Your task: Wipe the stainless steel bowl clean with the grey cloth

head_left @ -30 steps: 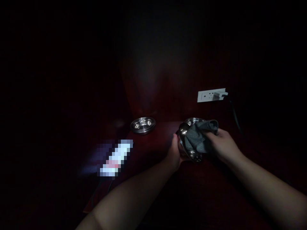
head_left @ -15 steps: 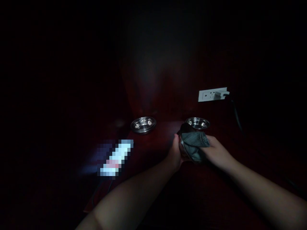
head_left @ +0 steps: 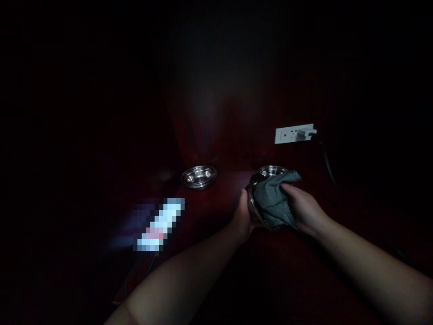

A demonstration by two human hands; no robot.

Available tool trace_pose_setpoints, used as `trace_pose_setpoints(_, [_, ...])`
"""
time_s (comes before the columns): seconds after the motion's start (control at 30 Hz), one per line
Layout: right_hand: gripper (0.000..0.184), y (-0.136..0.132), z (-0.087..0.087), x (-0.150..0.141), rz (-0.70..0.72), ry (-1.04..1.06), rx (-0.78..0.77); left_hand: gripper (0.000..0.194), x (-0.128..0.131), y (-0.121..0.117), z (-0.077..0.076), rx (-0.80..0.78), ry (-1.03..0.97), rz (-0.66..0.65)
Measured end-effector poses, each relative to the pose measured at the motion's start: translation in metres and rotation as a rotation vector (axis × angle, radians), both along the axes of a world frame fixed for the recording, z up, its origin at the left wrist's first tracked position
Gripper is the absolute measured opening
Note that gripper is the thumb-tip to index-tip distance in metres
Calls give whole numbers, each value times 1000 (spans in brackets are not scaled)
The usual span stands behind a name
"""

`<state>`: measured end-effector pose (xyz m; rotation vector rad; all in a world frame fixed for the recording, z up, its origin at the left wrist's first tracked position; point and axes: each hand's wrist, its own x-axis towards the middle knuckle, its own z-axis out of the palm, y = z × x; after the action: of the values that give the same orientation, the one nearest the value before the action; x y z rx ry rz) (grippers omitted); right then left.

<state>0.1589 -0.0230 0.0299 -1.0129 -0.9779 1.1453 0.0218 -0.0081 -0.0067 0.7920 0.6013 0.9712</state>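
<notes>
Tilted on its side, a shiny metal bowl (head_left: 253, 204) is gripped by my left hand (head_left: 242, 221), with the thumb along its outer wall. My right hand (head_left: 306, 208) is closed on a grey-green cloth (head_left: 275, 201) that lies across the bowl's open side and hides most of the inside. The right fingertips are hidden behind the cloth. Just behind the held bowl stands another metal bowl (head_left: 271, 170), partly covered from view. Farther left is a stack of metal bowls (head_left: 199, 176) on the dark red surface (head_left: 223, 192).
A lit, pixelated screen (head_left: 162, 225) lies at the left, with a thin cable below it. On the back wall is a white socket plate (head_left: 292, 134) with a plug in it and a dark cable (head_left: 328, 164) hanging down. Much of the surroundings is black.
The cloth has shifted and spread wider over the bowl's opening, with a corner now sticking up to the right. The whole view has slid slightly, so background things sit a little farther left.
</notes>
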Motion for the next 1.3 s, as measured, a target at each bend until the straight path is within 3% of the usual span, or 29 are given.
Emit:
trace_pose_setpoints(0.1, [20,-3,6,-1,-9,118,-104,75,-1,-1,1,4,1,-8])
trace_pose_setpoints(0.33, [36,-6,4,-1,88,45,26,74,-1,-1,1,-21,14,-5])
trace_pose_setpoints(0.6, [18,-5,8,-1,55,145,-72,74,-1,0,2,-33,8,3])
trace_pose_setpoints(0.87, [20,1,3,2,33,169,-103,76,-1,-1,3,-67,31,12])
trace_pose_setpoints(0.97, [23,3,2,6,-24,22,14,75,-1,-2,2,-55,2,10])
trace_pose_setpoints(1.1, [17,-2,3,15,-289,-545,400,77,-1,-3,2,-44,-11,6])
trace_pose_setpoints(1.2, [17,-7,5,14,-245,-847,551,75,-1,-4,3,-42,8,27])
trace_pose_setpoints(1.3, [17,-10,5,9,-154,-884,532,74,0,-3,4,-41,30,36])
